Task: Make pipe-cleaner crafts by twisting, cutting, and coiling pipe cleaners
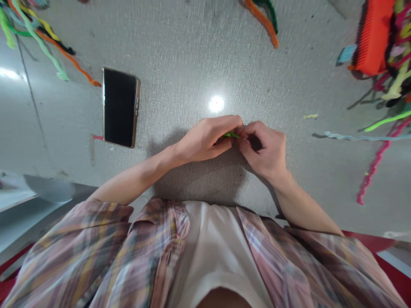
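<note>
A short bright green fuzzy pipe-cleaner piece (231, 135) sits pinched between both hands, well to the right of the black-screened smartphone with a gold rim (120, 107) lying on the grey textured table (180, 51). The left hand (205, 139) closes on its left end, the right hand (265, 147) on its right end, fingertips nearly touching. What shows of the piece runs roughly left to right, away from the phone; most of it is hidden by the fingers. Neither hand is nearer.
</note>
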Action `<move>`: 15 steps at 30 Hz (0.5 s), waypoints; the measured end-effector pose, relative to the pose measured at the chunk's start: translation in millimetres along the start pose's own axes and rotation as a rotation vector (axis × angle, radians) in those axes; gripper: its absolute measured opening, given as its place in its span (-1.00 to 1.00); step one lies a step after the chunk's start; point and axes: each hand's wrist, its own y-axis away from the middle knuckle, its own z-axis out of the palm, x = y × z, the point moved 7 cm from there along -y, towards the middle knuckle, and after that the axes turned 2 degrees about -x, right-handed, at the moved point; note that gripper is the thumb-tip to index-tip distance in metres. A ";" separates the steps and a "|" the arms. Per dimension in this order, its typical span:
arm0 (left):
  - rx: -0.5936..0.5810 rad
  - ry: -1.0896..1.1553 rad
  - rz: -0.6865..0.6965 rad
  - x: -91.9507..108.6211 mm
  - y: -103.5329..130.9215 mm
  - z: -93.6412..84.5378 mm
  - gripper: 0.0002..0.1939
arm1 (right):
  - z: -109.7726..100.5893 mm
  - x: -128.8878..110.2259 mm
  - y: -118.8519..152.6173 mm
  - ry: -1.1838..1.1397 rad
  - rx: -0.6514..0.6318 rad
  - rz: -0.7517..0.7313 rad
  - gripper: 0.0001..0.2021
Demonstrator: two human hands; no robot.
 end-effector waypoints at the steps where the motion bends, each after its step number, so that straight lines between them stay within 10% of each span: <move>1: 0.001 0.000 -0.001 -0.5 0.2 0.2 -0.76 | 0.0 -0.2 -0.1 0.001 0.000 -0.004 -0.89; 15: 0.037 0.032 0.015 -3.4 1.0 0.3 -0.76 | -0.1 -0.2 0.5 -0.002 0.010 -0.025 -0.89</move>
